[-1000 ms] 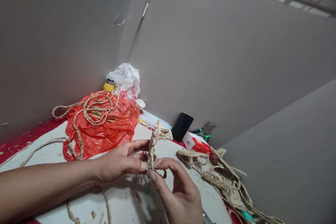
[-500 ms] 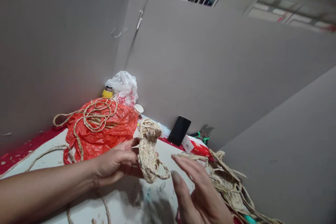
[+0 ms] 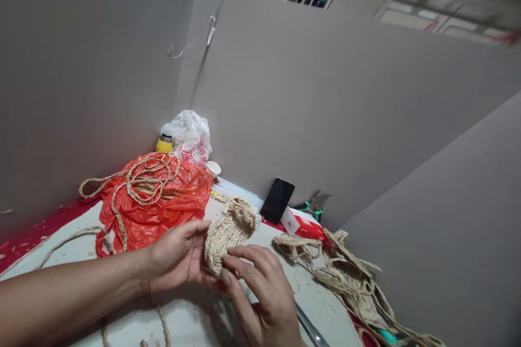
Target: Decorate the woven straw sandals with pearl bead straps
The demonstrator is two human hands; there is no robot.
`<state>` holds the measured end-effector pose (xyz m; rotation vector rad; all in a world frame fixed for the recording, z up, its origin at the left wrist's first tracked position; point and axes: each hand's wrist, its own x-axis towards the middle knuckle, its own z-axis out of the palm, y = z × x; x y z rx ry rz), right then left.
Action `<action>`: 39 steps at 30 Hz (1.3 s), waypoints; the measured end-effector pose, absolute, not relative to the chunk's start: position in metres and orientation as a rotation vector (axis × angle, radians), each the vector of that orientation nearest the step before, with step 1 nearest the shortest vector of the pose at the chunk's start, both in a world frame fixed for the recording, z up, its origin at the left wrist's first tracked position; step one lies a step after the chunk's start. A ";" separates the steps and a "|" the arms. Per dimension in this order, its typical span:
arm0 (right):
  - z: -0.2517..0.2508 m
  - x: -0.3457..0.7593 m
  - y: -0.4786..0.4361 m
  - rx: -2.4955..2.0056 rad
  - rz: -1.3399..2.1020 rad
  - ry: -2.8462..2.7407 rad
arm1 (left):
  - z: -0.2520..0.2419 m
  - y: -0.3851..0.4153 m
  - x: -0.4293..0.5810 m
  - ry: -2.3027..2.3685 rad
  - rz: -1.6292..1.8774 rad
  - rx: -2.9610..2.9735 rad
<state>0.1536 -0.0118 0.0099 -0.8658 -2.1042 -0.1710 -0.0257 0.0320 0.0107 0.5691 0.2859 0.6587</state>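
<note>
A small woven straw piece shaped like a slipper [image 3: 228, 231] is held up over the white tabletop, its curved opening toward the far side. My left hand [image 3: 174, 256] cradles it from the left and below, thumb along the near-left edge; some of those fingers are hidden behind it. At the near right end, my right hand [image 3: 266, 290] has its thumb and fingertips closed on the piece's edge. The small cord loop at that end is covered by the fingers. Below my left forearm, a braided straw cord [image 3: 163, 320] hangs or lies against the table.
To the left, coiled braided cord [image 3: 151, 176] rests on a red plastic bag [image 3: 191, 195]. Behind are a white bag [image 3: 191, 133], a yellow jar [image 3: 164, 144] and a paper cup [image 3: 214, 168]. Rightward are a phone [image 3: 277, 200], pliers [image 3: 315, 205], woven straw pieces [image 3: 358, 287] and a metal tool [image 3: 311, 328].
My right hand has moved left and taken the near end of the straw slipper. The slipper has turned and tilted, showing its opening more. The metal tool on the table has come into view.
</note>
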 end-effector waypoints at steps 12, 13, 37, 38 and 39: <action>0.005 0.160 -0.015 -0.855 -0.037 -1.734 | 0.016 0.030 -0.027 0.340 0.784 0.712; 0.004 0.159 -0.013 -0.865 -0.021 -1.732 | 0.016 0.031 -0.027 0.334 0.797 0.713; -0.010 0.153 -0.012 -0.843 -0.274 -2.019 | 0.008 0.017 -0.013 0.411 1.031 0.679; -0.011 0.154 -0.013 -0.864 -0.292 -1.999 | 0.008 0.016 -0.013 0.417 1.030 0.680; -0.013 0.154 -0.013 -0.882 -0.302 -1.977 | 0.008 0.015 -0.014 0.419 1.027 0.680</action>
